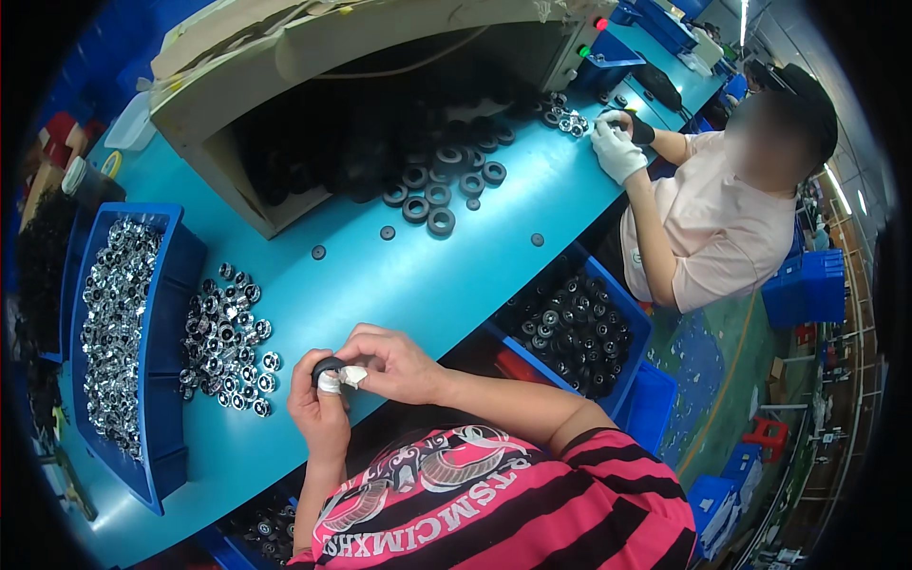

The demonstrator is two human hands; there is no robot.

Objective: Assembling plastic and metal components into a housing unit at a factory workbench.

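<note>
Close to the table's near edge, my left hand (319,420) and my right hand (404,370) meet around a small black rubber tyre (328,365). The fingers of both hands are closed on it; whatever sits inside the ring is hidden. White tape wraps a finger of each hand. Left of my hands, shiny silver wheel hubs (224,332) lie in a loose pile on the blue table (380,275). Beyond the pile stands a long blue bin (169,389) full of similar hubs. Black tyres (437,195) spill across the table ahead.
A beige cabinet (214,157) with a dark opening stands behind the tyres. At right, a co-worker (703,204), one hand in a white glove, handles small parts beside silver hubs. A blue crate (635,328) of black wheels sits below the table edge.
</note>
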